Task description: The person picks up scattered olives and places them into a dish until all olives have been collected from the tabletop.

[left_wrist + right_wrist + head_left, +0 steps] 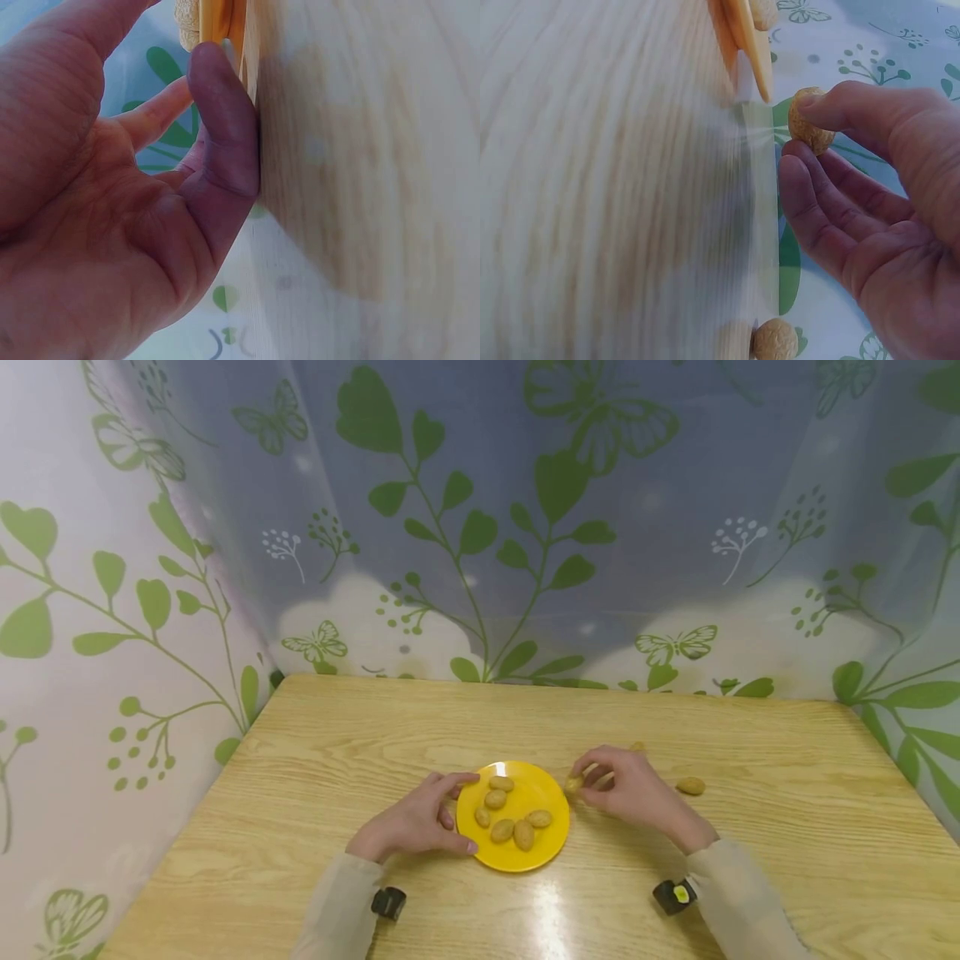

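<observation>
A round yellow plate (538,789) lies on the table with several tan, rough-shelled walnuts (502,831) on it. My left hand (416,818) holds the plate's left side, its thumb at the near rim and a finger at the far rim. Beside the right rim, my right hand (637,789) pinches a single walnut (812,127) between thumb and fingertips. In the right wrist view this walnut appears just off the plate's edge, raised from the tabletop. Only the plate's edge and part of one walnut show in the left wrist view.
On the wooden table (360,727), one walnut (691,786) lies right of my right hand. Another walnut (637,747) sits behind that hand, mostly hidden by it. A patterned curtain (465,527) hangs behind the table's far edge and along the left side.
</observation>
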Motion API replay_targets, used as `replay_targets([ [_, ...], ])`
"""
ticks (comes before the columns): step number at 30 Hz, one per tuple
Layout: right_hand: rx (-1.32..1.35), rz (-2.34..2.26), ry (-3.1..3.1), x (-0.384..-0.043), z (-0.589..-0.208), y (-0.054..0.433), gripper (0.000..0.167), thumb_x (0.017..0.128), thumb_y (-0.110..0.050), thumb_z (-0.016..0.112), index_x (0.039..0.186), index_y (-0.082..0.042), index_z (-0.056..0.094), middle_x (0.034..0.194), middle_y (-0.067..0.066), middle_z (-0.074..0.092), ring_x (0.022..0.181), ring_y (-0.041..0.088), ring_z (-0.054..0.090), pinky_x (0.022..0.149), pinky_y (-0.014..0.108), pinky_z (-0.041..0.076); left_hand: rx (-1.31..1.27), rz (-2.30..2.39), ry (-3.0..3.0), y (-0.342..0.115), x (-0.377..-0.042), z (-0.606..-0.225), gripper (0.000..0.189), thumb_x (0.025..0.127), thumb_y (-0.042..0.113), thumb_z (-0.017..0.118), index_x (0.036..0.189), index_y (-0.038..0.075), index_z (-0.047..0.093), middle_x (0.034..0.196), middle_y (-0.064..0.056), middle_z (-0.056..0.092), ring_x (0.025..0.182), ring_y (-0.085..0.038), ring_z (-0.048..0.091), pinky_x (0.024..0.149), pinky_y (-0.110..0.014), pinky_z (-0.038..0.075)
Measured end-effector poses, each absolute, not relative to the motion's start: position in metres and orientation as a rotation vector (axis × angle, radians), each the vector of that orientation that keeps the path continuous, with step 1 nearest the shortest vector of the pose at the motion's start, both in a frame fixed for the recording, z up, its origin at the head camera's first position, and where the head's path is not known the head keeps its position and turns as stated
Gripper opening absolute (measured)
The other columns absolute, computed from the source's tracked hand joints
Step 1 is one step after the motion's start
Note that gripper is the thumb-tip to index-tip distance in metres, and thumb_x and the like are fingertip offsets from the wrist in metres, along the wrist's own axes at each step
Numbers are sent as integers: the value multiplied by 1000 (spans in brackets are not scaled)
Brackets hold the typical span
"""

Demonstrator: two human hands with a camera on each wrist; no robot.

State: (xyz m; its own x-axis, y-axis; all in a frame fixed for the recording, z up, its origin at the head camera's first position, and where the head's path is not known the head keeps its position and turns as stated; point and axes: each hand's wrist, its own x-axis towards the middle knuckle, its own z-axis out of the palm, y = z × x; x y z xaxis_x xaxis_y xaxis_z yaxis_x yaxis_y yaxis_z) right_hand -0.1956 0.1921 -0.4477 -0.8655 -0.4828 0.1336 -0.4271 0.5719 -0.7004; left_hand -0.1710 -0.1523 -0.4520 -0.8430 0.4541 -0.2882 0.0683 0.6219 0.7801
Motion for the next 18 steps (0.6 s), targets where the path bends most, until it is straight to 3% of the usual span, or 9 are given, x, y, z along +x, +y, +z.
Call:
replay_targets([
  [18,-864,-1247,2659,-193,-445,169,20,88,-6,78,105,-16,72,108,5,73,92,17,72,75,23,59,433,1108,2387,-152,-172,-452,92,78,29,91,155,23,41,135,-11,44,84,-14,52,74,-22,45],
])
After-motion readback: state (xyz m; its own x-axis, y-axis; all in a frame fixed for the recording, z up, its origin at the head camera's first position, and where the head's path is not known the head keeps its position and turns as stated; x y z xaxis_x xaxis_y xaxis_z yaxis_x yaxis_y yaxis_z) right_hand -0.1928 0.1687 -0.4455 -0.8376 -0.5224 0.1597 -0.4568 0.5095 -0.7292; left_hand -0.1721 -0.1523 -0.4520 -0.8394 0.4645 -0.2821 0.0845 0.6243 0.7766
